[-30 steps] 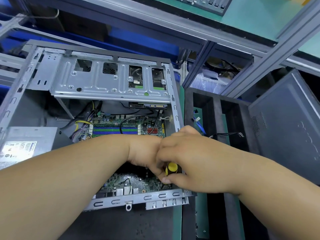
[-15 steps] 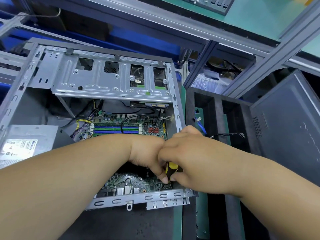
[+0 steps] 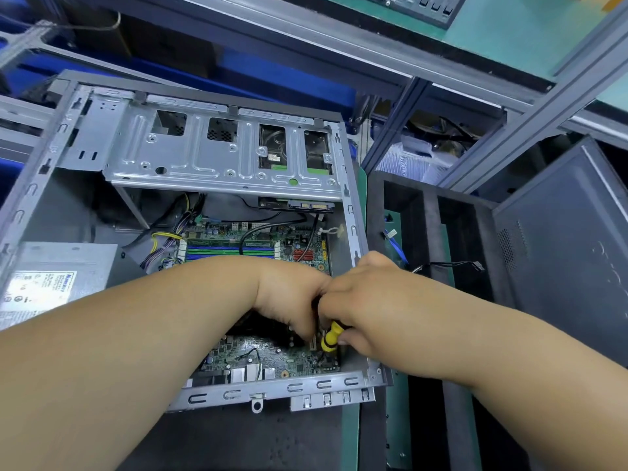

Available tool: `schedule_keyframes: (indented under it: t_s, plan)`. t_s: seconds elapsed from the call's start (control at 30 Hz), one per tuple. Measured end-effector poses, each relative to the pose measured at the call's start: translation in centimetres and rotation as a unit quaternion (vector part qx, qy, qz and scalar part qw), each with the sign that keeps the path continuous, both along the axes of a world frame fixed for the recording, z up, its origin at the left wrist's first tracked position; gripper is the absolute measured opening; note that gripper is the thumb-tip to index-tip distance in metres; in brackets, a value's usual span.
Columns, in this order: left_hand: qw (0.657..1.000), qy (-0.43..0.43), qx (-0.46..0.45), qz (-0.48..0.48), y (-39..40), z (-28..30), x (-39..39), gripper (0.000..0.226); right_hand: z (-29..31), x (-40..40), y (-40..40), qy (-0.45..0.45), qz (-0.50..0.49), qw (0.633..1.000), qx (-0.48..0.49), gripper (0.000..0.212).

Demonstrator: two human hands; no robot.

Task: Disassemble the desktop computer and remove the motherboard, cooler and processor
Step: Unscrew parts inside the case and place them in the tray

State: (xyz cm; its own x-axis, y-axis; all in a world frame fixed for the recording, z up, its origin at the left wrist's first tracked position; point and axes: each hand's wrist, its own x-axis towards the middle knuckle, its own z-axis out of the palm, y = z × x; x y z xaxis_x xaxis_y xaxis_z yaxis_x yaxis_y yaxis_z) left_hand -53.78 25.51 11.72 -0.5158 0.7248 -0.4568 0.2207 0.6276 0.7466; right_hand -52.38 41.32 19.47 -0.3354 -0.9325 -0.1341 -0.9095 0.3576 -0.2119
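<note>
yellow screwdriver (image 3: 331,338) gripped by r hand (image 3: 365,300); l hand (image 3: 292,300) fingers curled beside.

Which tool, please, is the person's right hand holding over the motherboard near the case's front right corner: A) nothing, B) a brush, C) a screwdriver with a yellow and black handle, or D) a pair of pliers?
C: the right hand grips a screwdriver with a yellow and black handle, pointed down at the motherboard.

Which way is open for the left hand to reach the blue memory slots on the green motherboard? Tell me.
Probably yes, from above: the left hand sits just below the blue memory slots, the case is open on top, and only a black cable crosses them.
</note>
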Motion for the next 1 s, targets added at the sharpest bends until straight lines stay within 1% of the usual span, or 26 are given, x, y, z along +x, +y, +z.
schedule_keyframes:
  t_s: [0.07, 0.2, 0.27, 0.33, 0.4, 0.47, 0.5, 0.57, 0.63, 0.73, 0.83, 0.9, 0.97, 1.0]
  plan:
    - [0.999, -0.005, -0.020, 0.028, 0.0, 0.4, 0.0, 0.029, 0.7, 0.1, -0.1, -0.011, -0.012, 1.000, 0.015, 0.011]
    - [0.999, -0.010, -0.042, 0.027, -0.1, 0.7, -0.1, 0.037, 1.9, 0.4, -0.2, -0.029, -0.033, 0.997, 0.070, 0.009]
    - [0.999, -0.021, -0.039, 0.022, -0.5, 1.2, -0.2, 0.043, 3.0, 0.4, 0.3, -0.035, -0.045, 0.996, 0.063, 0.014]
    - [0.999, -0.041, -0.030, 0.018, -1.2, 2.0, -0.4, 0.046, 4.4, 0.3, 0.8, -0.034, -0.079, 0.996, 0.028, 0.016]
    - [0.997, -0.073, -0.007, 0.012, -2.1, 2.5, -0.6, 0.050, 5.5, 0.1, 1.5, -0.027, -0.126, 0.991, -0.030, 0.013]
    - [0.994, -0.111, 0.023, 0.008, -2.8, 2.9, -0.5, 0.055, 6.0, 0.0, 2.5, -0.017, -0.176, 0.980, -0.087, 0.011]
    - [0.991, -0.132, 0.035, 0.014, -3.1, 3.0, -0.5, 0.055, 6.0, 0.0, 2.9, -0.015, -0.201, 0.974, -0.105, 0.011]
    - [0.986, -0.154, 0.045, 0.034, -3.5, 3.3, -0.6, 0.044, 5.7, 0.3, 3.7, -0.017, -0.245, 0.961, -0.130, 0.012]
    - [0.988, -0.138, 0.045, 0.056, -3.8, 3.8, -0.7, 0.029, 5.2, 0.7, 4.2, -0.027, -0.281, 0.946, -0.159, 0.014]
    - [0.987, -0.104, 0.043, 0.112, -3.8, 4.7, -0.5, 0.015, 4.6, 1.3, 5.0, -0.034, -0.321, 0.919, -0.225, 0.015]
    - [0.977, -0.082, 0.050, 0.189, -3.8, 6.0, 0.1, 0.013, 3.7, 2.0, 6.3, -0.017, -0.349, 0.889, -0.296, 0.014]
    - [0.966, -0.053, 0.050, 0.249, -3.4, 7.1, 0.7, 0.013, 3.2, 2.4, 7.6, -0.006, -0.380, 0.849, -0.368, 0.012]
    - [0.947, -0.003, 0.067, 0.315, -2.0, 8.1, 1.6, 0.013, 2.9, 2.7, 9.2, -0.013, -0.416, 0.789, -0.452, 0.011]
    - [0.935, 0.017, 0.092, 0.343, -0.8, 8.6, 2.0, 0.012, 2.9, 2.9, 10.1, -0.019, -0.431, 0.757, -0.491, 0.011]
